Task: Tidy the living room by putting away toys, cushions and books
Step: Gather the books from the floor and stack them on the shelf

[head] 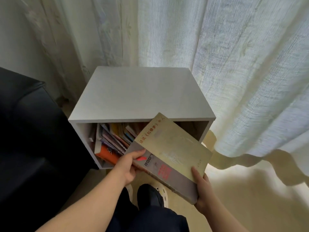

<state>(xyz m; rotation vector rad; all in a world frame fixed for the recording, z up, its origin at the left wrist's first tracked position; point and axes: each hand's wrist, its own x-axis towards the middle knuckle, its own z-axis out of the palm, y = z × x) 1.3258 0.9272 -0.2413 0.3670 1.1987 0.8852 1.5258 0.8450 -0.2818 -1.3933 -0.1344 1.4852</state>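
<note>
Two books are held as a stack in front of the open face of a white cabinet (140, 92): a yellowish book (173, 144) on top, with red characters along its spine edge, and a grey book (167, 174) under it with red print on its cover. The far corner of the yellowish book overlaps the cabinet's top front edge near its right end, so the stack sits tilted and not yet lined up with the opening. The left hand (127, 166) clamps the stack's near-left edge, thumb on top of the grey cover; the right hand (202, 190) grips the near-right corner, with its thumb on the yellowish cover and the rest of the hand below. The two hands are well apart, one at each side of the stack. Inside the cabinet, leaning books (113, 139) fill the left part of the compartment, an orange one nearest the front; the right part looks free. A dark sofa (30, 139) stands just left of the cabinet, and pale curtains (234, 64) hang behind it and to the right. The likely snag is that raised corner catching on the top edge if pushed straight in. The upper book may also slide off the grey one while tilted, and a push too far left could topple the leaning books.
</note>
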